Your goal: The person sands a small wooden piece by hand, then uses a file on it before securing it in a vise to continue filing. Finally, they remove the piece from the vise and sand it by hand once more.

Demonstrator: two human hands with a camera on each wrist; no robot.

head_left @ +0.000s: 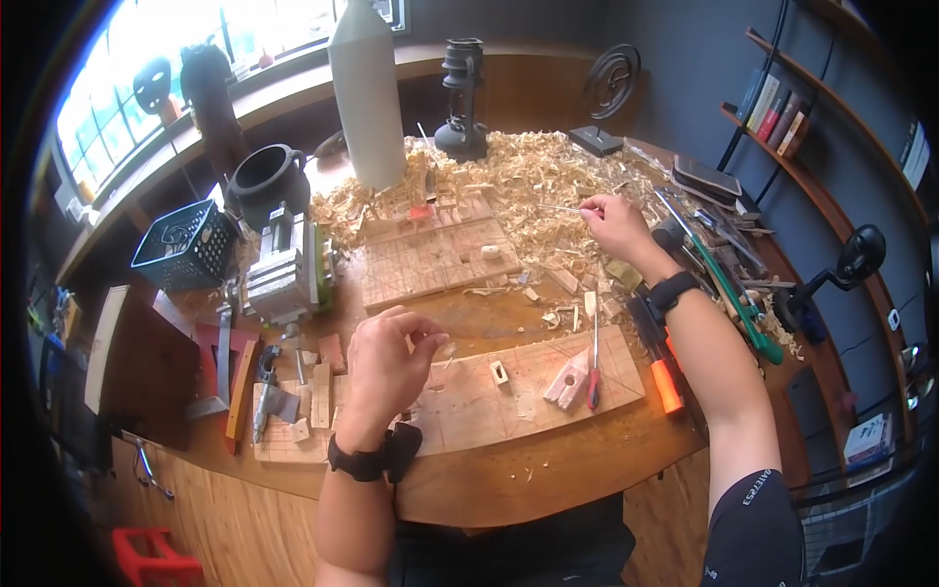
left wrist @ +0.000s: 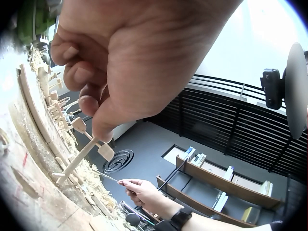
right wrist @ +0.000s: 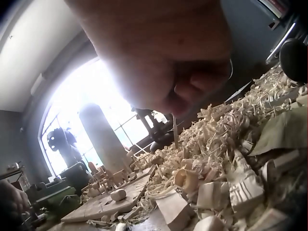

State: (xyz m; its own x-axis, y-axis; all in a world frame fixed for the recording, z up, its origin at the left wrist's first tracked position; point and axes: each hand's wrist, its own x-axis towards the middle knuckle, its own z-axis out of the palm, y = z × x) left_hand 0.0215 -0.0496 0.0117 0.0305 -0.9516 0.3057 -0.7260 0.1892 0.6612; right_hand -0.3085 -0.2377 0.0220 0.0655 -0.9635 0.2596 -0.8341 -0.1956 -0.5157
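Low over the front board (head_left: 528,416), my left hand (head_left: 386,367) has its fingers curled, thumb and fingertips together. A thin pale wooden stick (left wrist: 77,161) runs down from those fingertips in the left wrist view, and they appear to pinch it. My right hand (head_left: 618,230), over the shavings, pinches a thin pale stick (head_left: 559,206) pointing left; in the right wrist view the stick (right wrist: 175,132) hangs below the fingers. Below lie a small slotted block (head_left: 499,373), a house-shaped wooden piece (head_left: 567,382) and a red-handled tool (head_left: 594,386).
A rear board (head_left: 430,264) carries small wooden pieces. Shavings (head_left: 528,161) are heaped behind it, near a tall pale bottle shape (head_left: 367,98) and a lantern (head_left: 462,108). A vise (head_left: 284,269) stands left; a green-handled saw (head_left: 763,342) and orange-handled tool (head_left: 667,386) lie right.
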